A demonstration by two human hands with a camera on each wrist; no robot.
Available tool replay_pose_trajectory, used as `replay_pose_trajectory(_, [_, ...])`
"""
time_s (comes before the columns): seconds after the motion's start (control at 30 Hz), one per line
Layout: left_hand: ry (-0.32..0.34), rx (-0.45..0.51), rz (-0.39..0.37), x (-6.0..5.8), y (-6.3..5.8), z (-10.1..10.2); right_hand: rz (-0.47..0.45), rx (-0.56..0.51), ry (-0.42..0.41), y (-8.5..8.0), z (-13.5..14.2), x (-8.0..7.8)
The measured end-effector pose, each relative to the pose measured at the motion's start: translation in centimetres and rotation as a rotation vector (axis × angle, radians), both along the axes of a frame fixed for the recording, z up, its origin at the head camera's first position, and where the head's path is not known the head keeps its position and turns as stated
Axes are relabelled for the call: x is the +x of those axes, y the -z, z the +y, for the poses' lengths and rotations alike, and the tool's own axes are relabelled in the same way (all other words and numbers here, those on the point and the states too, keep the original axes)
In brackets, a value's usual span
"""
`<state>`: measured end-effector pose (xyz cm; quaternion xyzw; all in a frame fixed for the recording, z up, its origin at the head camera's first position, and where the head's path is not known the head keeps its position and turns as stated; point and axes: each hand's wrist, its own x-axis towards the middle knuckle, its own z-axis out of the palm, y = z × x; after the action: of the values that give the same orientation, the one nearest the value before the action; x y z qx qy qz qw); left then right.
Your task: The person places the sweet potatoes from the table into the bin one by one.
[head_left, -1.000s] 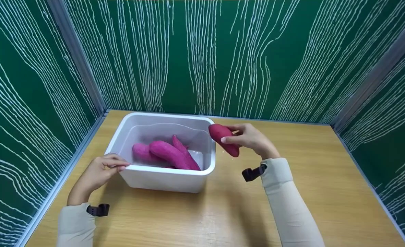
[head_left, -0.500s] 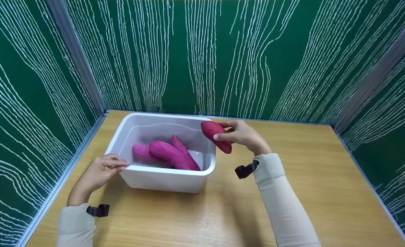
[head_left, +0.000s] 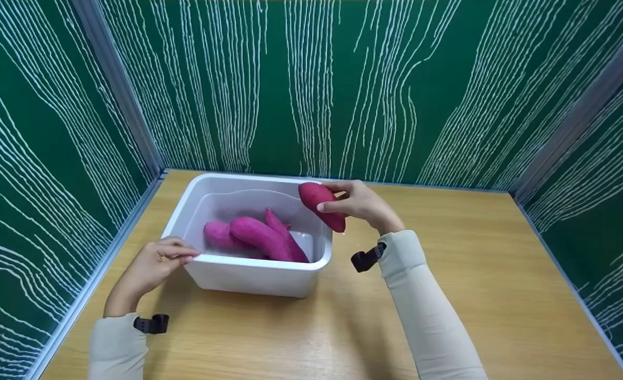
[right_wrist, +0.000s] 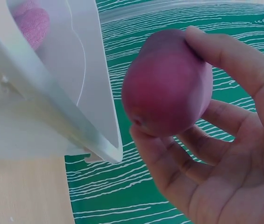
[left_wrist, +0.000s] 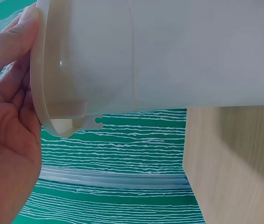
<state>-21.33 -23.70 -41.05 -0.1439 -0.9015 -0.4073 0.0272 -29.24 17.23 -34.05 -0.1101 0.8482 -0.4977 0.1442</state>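
A white plastic bin (head_left: 253,279) stands on the table, holding several pinkish-purple sweet potatoes (head_left: 261,235) heaped on its floor. My left hand (head_left: 150,266) grips the bin's rim at the near left corner, thumb and fingers at the edge in the left wrist view. At the bin's right side, my right hand (head_left: 361,203) holds a redder sweet potato (head_left: 312,196) between thumb and fingers. This sweet potato (right_wrist: 167,84) is tilted, its upper end overlapping the right rim in the head view. In the right wrist view the bin rim (right_wrist: 52,98) lies just left of it.
The wooden table (head_left: 475,274) extends right of the bin and in front of it. Green panels (head_left: 343,79) with white wavy lines enclose the back and sides, joined by grey metal corner posts (head_left: 116,79).
My right hand has carried the redder sweet potato leftward and slightly up, from beside the bin to over its right rim. The left hand and bin have stayed in place.
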Motion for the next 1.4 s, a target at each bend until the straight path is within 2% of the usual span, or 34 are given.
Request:
replay_pose_trajectory(0.83, [-0.020,-0.015,-0.050,-0.2,0.0,0.0,0.009,-0.026,-0.004,0.5,-1.1,0.0])
replay_pose_trajectory(1.1, [0.002,0.003,0.031,-0.2,0.2,0.1,0.012,-0.041,-0.019,0.4,-1.2,0.0])
replay_pose_trajectory(1.4, [-0.008,0.006,0.002,-0.1,0.1,0.0,0.020,-0.023,-0.012,0.3,-1.4,0.0])
